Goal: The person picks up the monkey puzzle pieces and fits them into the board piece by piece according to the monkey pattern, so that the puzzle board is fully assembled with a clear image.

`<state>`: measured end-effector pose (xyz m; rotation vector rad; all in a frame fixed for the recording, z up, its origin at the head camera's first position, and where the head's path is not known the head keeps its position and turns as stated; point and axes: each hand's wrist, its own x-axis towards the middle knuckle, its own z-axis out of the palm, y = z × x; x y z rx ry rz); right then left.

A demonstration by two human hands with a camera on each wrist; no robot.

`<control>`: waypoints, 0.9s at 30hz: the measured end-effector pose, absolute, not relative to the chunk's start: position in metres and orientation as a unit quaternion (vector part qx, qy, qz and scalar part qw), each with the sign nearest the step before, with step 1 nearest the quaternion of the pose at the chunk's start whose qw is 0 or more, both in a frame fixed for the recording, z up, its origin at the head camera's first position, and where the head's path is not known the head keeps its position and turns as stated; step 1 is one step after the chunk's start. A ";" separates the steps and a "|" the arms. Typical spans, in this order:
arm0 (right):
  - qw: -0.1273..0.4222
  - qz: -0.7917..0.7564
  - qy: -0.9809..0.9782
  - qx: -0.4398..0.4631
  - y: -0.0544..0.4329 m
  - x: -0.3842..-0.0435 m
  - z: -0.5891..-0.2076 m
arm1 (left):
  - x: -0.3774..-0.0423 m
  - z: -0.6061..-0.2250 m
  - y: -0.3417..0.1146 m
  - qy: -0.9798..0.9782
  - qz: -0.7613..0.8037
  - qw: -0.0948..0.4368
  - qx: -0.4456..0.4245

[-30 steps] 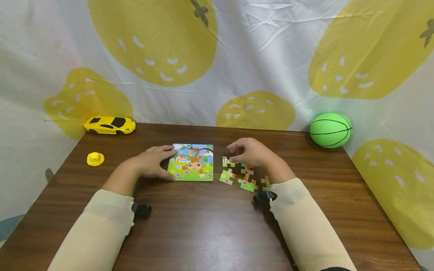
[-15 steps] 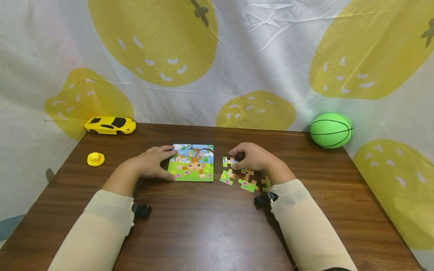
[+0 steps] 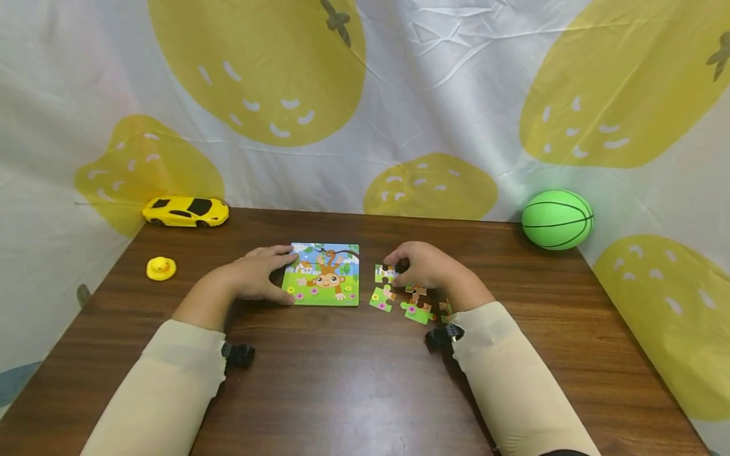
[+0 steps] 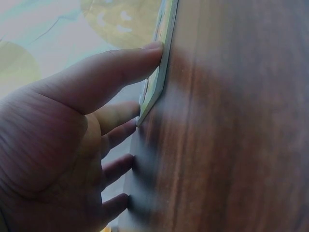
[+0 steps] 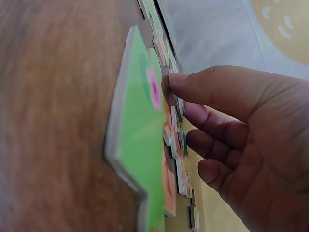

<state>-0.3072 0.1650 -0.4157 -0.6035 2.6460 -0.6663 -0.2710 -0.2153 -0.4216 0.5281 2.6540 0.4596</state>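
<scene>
A square jigsaw puzzle board (image 3: 325, 282) with a monkey picture lies flat on the table. My left hand (image 3: 259, 272) rests at its left side, with the thumb (image 4: 145, 60) on its near left corner and the fingertips touching its far left edge. To the right, several loose puzzle pieces lie in a cluster. My right hand (image 3: 424, 265) has its thumb and index finger around the far-left piece (image 3: 383, 273), which shows a white fence. A flower piece (image 3: 382, 297) lies just nearer, and another green piece (image 5: 140, 135) fills the foreground of the right wrist view. My right palm partly covers the cluster.
A yellow toy car (image 3: 185, 211) stands at the back left, with a yellow rubber duck (image 3: 161, 268) nearer. A green ball (image 3: 557, 220) sits at the back right. A fruit-print curtain (image 3: 439, 95) borders the brown wooden table (image 3: 336, 380).
My right hand has come down and slightly toward me, bringing its thumb and index finger around the fence piece. The left hand and the board have stayed where they were.
</scene>
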 end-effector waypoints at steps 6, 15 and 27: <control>0.174 -0.222 0.934 -0.217 0.165 -0.308 -0.417 | -0.269 -0.420 -0.214 0.948 0.165 0.197 0.189; 0.159 -0.221 0.931 -0.244 0.164 -0.311 -0.417 | -0.268 -0.419 -0.215 0.948 0.165 0.195 0.189; 0.158 -0.262 0.925 -0.223 0.165 -0.305 -0.410 | -0.268 -0.418 -0.214 0.948 0.168 0.196 0.185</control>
